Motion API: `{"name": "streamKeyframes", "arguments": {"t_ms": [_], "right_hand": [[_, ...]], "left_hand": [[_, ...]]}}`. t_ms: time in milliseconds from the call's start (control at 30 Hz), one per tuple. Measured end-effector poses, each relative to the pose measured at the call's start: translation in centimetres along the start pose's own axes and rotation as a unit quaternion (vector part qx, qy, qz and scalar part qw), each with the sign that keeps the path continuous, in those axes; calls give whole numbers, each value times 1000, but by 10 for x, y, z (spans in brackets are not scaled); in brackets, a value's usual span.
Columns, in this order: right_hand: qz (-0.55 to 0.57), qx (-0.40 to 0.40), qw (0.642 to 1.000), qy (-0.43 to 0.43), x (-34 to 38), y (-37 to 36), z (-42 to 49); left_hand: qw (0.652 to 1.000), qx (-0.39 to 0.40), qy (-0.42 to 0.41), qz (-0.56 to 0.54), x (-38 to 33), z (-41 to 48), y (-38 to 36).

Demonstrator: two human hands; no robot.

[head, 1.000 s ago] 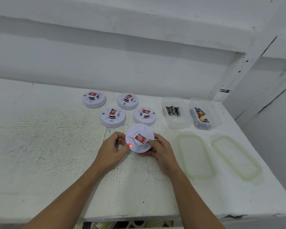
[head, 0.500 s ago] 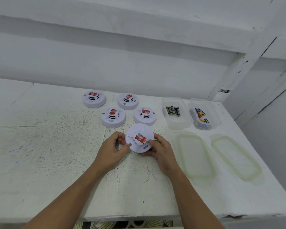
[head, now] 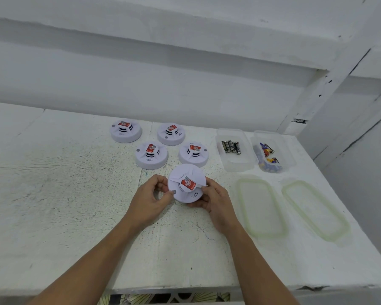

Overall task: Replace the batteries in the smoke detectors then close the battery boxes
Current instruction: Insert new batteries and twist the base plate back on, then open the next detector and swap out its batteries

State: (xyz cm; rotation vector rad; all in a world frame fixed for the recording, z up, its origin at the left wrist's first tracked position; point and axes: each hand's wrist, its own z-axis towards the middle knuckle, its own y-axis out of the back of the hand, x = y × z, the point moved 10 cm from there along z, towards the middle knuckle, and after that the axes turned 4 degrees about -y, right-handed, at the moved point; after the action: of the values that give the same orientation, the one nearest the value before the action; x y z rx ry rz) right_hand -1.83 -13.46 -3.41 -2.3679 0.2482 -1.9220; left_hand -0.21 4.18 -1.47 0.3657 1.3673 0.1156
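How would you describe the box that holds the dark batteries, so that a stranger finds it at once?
Start from the white table and go to its far right corner, where two clear boxes stand side by side. It is the left box, nearer the smoke detectors. It holds dark batteries in a row, while its neighbour holds colourful ones.

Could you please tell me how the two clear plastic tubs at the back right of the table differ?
The left tub holds a few dark batteries lined up side by side; the right tub holds a looser jumble with yellow, red and blue colours. The left tub is mostly bare; the right looks fuller. Both are clear, rectangular and open.
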Motion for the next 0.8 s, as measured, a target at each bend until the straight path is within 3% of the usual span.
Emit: {"name": "streamKeyframes", "arguments": {"t_ms": [533,667,800], "right_hand": [[-42,-1,999,24,6,-4,-5],[-93,-26,995,34,6,-6,-7],[-169,-35,984,46,6,-22,-2]], "left_hand": [[999,-5,10,-35,4,-1,2],[996,-47,12,-80,8,-1,9],[987,-136,6,-87,12,-4,29]]}}
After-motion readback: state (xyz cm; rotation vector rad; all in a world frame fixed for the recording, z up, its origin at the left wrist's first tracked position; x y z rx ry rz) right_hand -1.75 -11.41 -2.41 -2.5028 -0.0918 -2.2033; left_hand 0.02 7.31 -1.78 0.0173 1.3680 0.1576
